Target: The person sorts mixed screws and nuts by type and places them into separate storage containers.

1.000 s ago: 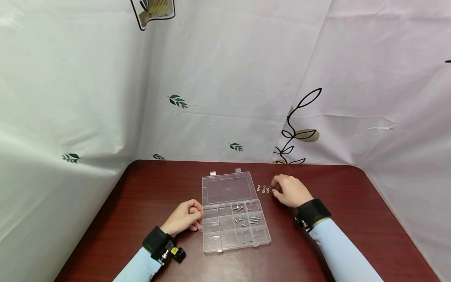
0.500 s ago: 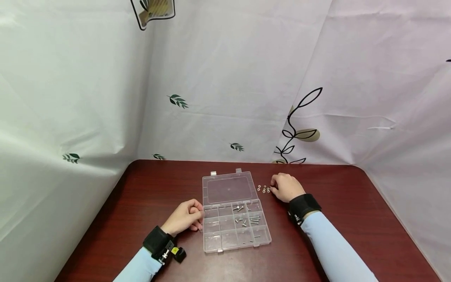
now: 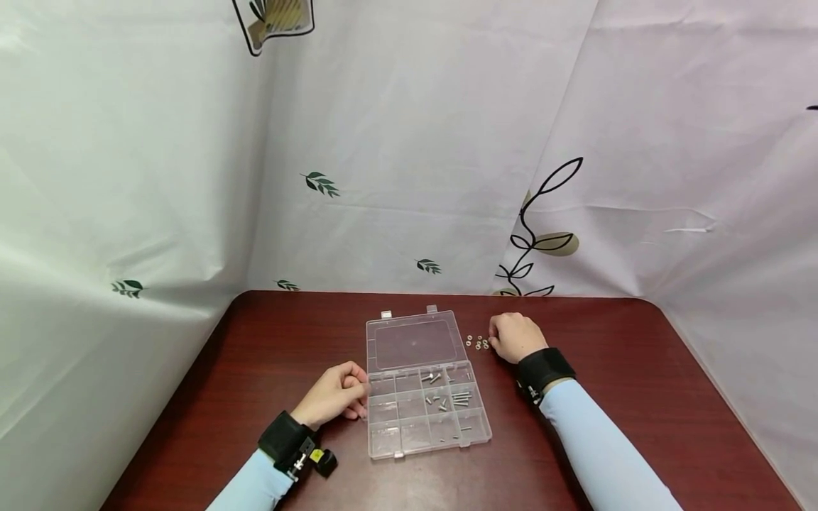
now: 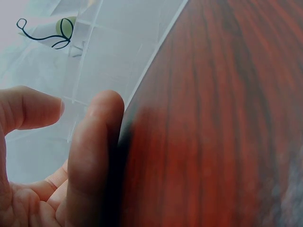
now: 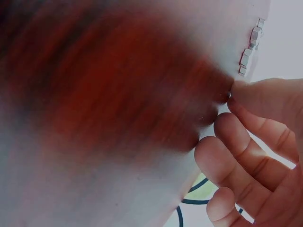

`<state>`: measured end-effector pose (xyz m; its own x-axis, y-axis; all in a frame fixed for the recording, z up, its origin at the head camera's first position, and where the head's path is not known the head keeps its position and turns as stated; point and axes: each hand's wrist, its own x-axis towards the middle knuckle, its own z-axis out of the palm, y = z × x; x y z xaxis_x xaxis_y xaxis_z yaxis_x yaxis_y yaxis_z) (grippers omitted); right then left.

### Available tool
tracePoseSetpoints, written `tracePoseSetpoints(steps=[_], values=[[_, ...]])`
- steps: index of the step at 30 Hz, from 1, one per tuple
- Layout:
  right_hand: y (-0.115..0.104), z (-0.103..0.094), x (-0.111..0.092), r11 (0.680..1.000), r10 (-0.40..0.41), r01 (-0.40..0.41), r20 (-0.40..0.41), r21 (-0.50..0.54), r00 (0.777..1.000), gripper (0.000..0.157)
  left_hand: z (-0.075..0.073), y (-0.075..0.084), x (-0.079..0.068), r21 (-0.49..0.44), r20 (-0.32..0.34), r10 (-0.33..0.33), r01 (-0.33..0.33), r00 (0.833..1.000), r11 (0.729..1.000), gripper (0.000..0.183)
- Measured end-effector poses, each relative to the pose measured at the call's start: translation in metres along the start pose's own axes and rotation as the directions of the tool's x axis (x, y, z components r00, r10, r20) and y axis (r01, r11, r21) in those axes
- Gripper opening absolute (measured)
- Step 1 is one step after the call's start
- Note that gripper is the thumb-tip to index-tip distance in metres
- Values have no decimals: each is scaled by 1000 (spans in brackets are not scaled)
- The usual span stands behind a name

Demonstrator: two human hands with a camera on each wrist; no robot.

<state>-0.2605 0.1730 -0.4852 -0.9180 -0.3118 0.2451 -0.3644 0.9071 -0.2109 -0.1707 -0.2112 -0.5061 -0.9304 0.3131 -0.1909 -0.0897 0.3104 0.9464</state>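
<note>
A clear compartment box (image 3: 414,410) stands with its lid (image 3: 414,344) folded back on the table. Screws (image 3: 461,399) lie in several compartments. My left hand (image 3: 334,392) rests against the box's left edge, fingers loosely bent; in the left wrist view its thumb (image 4: 35,111) and a fingertip (image 4: 106,104) are apart beside the clear wall. Right of the lid, small nuts (image 3: 478,343) lie grouped. At their right side my right hand (image 3: 516,336) pinches at the tabletop, thumb and index fingertips together; a nut there is hidden by the fingers. The other fingers (image 5: 220,161) are curled.
The dark red-brown table (image 3: 287,330) has rounded far corners. A pale cloth (image 3: 396,142) with leaf prints hangs behind it and along both sides. A black wrist device (image 3: 324,463) sits beside the left wrist.
My right hand has moved slightly left and away from me, and its thumb and index finger have come together by the nuts. The left hand and the box have not moved.
</note>
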Motion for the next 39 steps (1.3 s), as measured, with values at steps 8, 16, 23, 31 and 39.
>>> tracePoseSetpoints(steps=[8,16,23,31,39], values=[[-3,-4,-5,998,67,-68,80,10,995,15,0,0,2,-11,5,8,-8,1000,1000,28],[-4,-7,-19,983,168,-178,172,46,971,20,1,-2,2,-12,-3,0,0,1000,1000,28],[-1,-7,-36,971,173,-202,205,128,963,20,2,-3,1,-9,-1,-3,3,1000,1000,30],[-16,-17,-43,965,28,-53,100,258,995,20,0,-2,-1,-20,-5,-4,4,1000,1000,30],[-54,-37,-40,895,-270,249,4,371,963,25,1,0,1,-14,0,-2,2,1000,1000,30]])
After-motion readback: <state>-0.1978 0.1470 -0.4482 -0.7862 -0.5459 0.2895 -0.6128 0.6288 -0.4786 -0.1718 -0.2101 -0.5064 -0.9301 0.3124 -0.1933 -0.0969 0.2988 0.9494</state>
